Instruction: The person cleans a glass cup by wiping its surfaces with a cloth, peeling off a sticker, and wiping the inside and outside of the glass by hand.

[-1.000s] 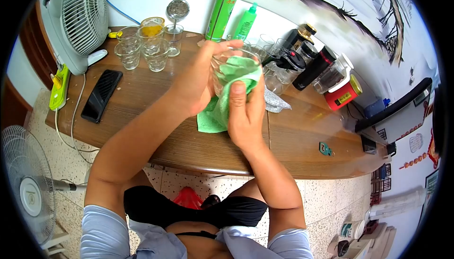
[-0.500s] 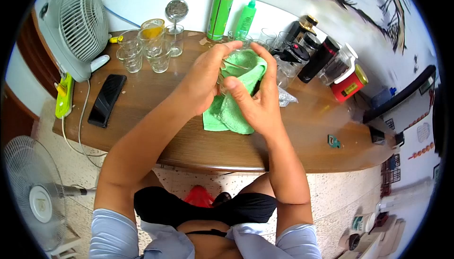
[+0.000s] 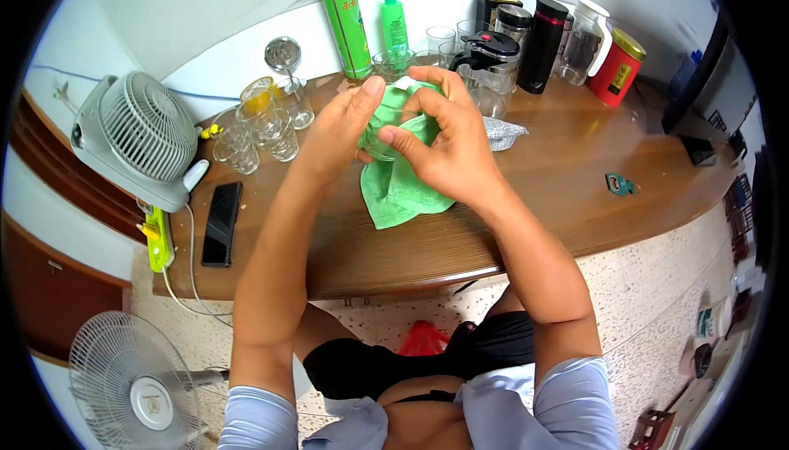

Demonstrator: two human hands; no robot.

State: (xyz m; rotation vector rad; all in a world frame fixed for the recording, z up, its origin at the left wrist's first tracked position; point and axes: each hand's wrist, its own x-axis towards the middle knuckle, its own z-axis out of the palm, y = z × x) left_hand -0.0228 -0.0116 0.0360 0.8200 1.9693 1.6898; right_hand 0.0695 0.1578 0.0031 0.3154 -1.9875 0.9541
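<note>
A: ok what are the hands doing rn?

B: Left hand [image 3: 339,125] is cupping the glass [image 3: 380,146] from the left, thumb pointing up along its side. The fingers are wrapping round the back of it, but their tips are mostly hiding, so I can't tell how hard they're squeezing.

A: and the right?

B: Right hand [image 3: 454,142] is coming in from the other side. Its thumb is reaching over the front of the glass and the bent fingers are clamping down on the green cloth [image 3: 403,191].

A: so where's the glass, on the table [image 3: 353,261]?

B: Nah, both hands are holding it up over the table, between them. Cloth is bunching against it up top, and a loose end is hanging below the hands. Can't really tell how much of it is going inside.

A: anything else close by?

B: Silvery pouch [image 3: 505,133] is lying just beside the right hand, and a pot [image 3: 491,50] is standing behind that. A can [image 3: 343,18] and a pump bottle [image 3: 395,27] are standing at the back by the wall. Some cups [image 3: 267,129] are clustering off to the left, with a phone [image 3: 222,224] lying nearer the front edge.
</note>
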